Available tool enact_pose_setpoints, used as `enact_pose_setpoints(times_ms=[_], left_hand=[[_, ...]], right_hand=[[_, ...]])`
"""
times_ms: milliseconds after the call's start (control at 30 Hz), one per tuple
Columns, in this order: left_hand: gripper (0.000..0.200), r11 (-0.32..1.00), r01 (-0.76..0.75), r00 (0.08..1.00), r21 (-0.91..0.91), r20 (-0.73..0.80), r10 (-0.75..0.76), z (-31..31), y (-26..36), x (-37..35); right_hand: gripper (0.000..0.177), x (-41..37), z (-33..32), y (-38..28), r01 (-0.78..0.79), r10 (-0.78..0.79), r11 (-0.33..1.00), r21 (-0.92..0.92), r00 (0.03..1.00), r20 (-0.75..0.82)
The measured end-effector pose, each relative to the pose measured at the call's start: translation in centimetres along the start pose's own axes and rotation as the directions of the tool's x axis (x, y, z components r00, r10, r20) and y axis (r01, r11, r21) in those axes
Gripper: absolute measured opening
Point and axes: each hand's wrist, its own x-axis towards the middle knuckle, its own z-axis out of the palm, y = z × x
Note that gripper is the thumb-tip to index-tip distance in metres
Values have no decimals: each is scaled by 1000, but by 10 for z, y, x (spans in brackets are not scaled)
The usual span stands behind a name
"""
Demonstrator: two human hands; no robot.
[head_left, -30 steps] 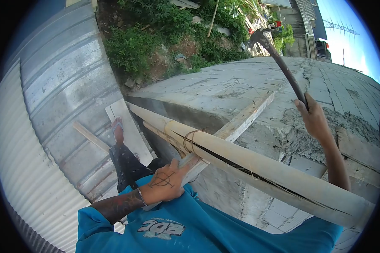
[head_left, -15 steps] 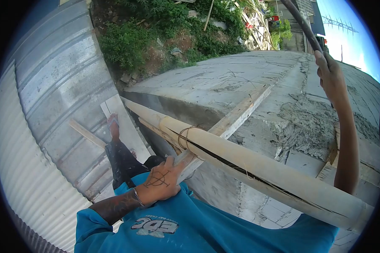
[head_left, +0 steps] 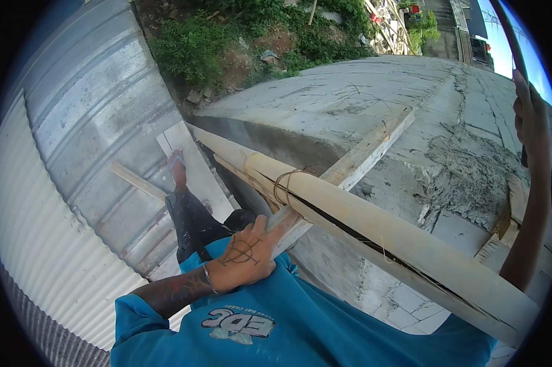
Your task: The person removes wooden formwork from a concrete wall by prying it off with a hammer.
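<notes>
My left hand is closed around the near end of a wooden plank, low in front of the blue shirt. A split bamboo pole crosses over this plank. Thin wire is wound about the pole at the crossing. At the far right my right hand, raised high, grips a dark rod-like bar. The bar's upper end runs out of view, and a short length shows below the fist.
Grey block wall with rough mortar stretches ahead and right. A foot in a sandal stands on a pale board over metal roofing. Corrugated sheet lies left, and bushes grow below.
My right hand has swung right and slightly down with the bar. The view has shifted a little, while my left hand keeps its hold on the plank.
</notes>
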Motion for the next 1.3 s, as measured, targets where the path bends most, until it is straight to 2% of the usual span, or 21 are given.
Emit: enact_pose_setpoints(times_ms=[100,167,233,267,300,333,400,500,533,633,700,767,800,867,967,1033,1067,1200,1233,1267,1300], left_hand=[[93,1000,-23,999,1,-24,23,-3,-1,2],[85,1000,1,1000,-23,21,0,-6,-1,2],[78,1000,-13,1000,-27,17,14,-4,-3,1],[75,1000,-18,1000,-22,0,18,-3,-4,1],[73,1000,-20,1000,-11,7,20,0,-4,-5],[72,1000,-27,999,5,38,27,2,-3,-13],[74,999,-34,997,41,-62,37,-8,-12,10],[82,999,-13,1000,44,-6,13,2,-4,1],[83,999,-5,1000,43,-1,5,3,-3,-1],[87,999,5,1000,52,11,-6,1,-4,3],[89,999,6,1000,50,18,-7,1,-5,3],[84,1000,16,999,15,34,-17,-5,-2,3],[82,1000,22,999,7,42,-22,-6,-1,1],[82,999,10,997,31,82,-12,-1,-1,-12],[81,1000,19,1000,14,22,-19,-7,-2,-3],[86,998,-29,999,62,21,28,-1,-7,2],[83,998,-28,999,57,20,27,0,-7,1],[76,999,-14,1000,53,20,13,0,-7,3],[74,999,-13,1000,52,20,12,0,-7,3],[74,999,-13,1000,37,18,12,-2,-8,3],[73,999,-13,1000,30,4,13,-5,-8,5]], right_hand=[[41,-2,-24,-32,180,-125,914,364,978,-169],[29,2,6,17,295,-229,836,462,954,-194],[36,-54,60,31,120,-107,919,376,993,-54],[36,-80,79,50,215,-178,969,-124,951,252],[36,-90,96,106,471,-63,782,-410,713,699],[37,-95,94,91,349,51,828,-439,733,678],[35,-46,41,71,373,-36,840,-394,763,645],[40,-22,-13,3,-93,127,967,-235,983,133],[46,-20,-30,-22,8,-7,999,-41,1000,6],[52,-1,-38,-42,150,3,890,431,942,-334],[43,5,-13,-4,269,-73,794,545,933,-353],[36,-55,56,42,98,-96,990,102,995,-26],[34,-76,76,89,443,-333,850,-284,871,361],[34,-116,59,52,248,125,832,-496,787,603],[37,-31,-3,46,108,165,879,-465,846,508],[37,6,-31,59,222,-229,962,-157,973,-30],[32,10,-46,13,24,-13,987,157,998,-67],[35,4,1,10,373,-171,830,416,879,-446],[38,-16,26,21,348,-195,864,363,897,-397],[35,-60,55,30,50,-18,960,277,993,-117],[30,-88,77,68,215,-158,951,-221,956,248]])
